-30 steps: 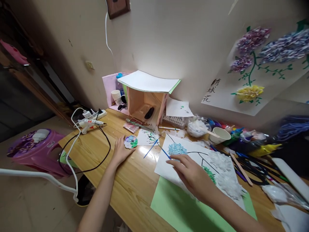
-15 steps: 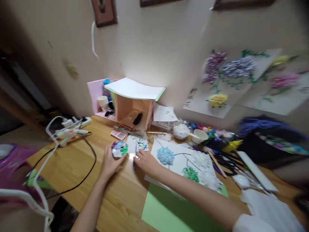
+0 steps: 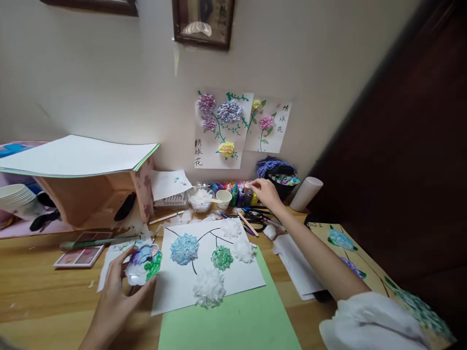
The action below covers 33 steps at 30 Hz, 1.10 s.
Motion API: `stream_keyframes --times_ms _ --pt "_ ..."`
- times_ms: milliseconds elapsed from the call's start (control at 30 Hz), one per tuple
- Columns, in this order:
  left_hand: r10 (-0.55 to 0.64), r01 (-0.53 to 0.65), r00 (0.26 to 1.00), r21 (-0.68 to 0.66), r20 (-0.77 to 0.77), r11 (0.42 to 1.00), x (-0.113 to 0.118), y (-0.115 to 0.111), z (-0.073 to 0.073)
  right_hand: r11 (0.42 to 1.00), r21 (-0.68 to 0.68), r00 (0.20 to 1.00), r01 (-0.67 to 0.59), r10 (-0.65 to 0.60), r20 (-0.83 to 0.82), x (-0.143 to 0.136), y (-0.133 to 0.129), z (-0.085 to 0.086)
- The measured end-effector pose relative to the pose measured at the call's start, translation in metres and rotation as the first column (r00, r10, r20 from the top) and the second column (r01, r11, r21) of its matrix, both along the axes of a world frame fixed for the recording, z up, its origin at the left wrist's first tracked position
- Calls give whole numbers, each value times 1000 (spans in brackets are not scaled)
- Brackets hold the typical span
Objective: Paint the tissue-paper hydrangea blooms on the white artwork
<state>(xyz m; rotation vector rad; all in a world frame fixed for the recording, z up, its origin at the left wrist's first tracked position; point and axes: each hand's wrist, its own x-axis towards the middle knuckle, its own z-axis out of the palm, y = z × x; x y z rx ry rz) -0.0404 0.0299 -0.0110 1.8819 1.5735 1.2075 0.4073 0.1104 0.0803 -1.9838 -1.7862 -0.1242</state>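
Observation:
My left hand [image 3: 118,291] grips a flower-shaped paint palette [image 3: 140,281] by its sides. Purple, blue and green paint is smeared in it. At the back of the desk, my right hand [image 3: 267,192] has its fingers pinched together at the tops of the paint bottles [image 3: 241,197]; what lies between the fingertips is hidden. Between the hands is a white sheet [image 3: 164,291] with drawn black stems. On it sit a blue crumpled-paper flower [image 3: 184,249], a green one [image 3: 222,257] and several white ones, such as the front one [image 3: 209,288].
Under the sheet lies green paper [image 3: 233,325]. Behind it stand a paper cup [image 3: 224,198] and a bowl of white paper scraps [image 3: 200,199]. A cardboard box [image 3: 142,194] is at left. White tissue [image 3: 297,265] and a flower picture [image 3: 365,257] are at right.
My view has swung to the right and closer. My right hand has left the spot beside the palette and reached over to the paint bottles. My left hand still holds the palette.

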Motion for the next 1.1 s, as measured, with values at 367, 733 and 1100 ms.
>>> stream_keyframes --times_ms 367,733,1100 --pt "-160 177 977 111 -143 978 66 9 10 876 -442 963 -193 256 88 0 108 16" --pt "-100 107 991 70 -85 992 48 11 2 702 -638 908 -316 419 11 -2 129 7" --pt "-75 81 993 65 -92 995 43 8 0 688 -590 860 -423 509 -23 -8 138 5"
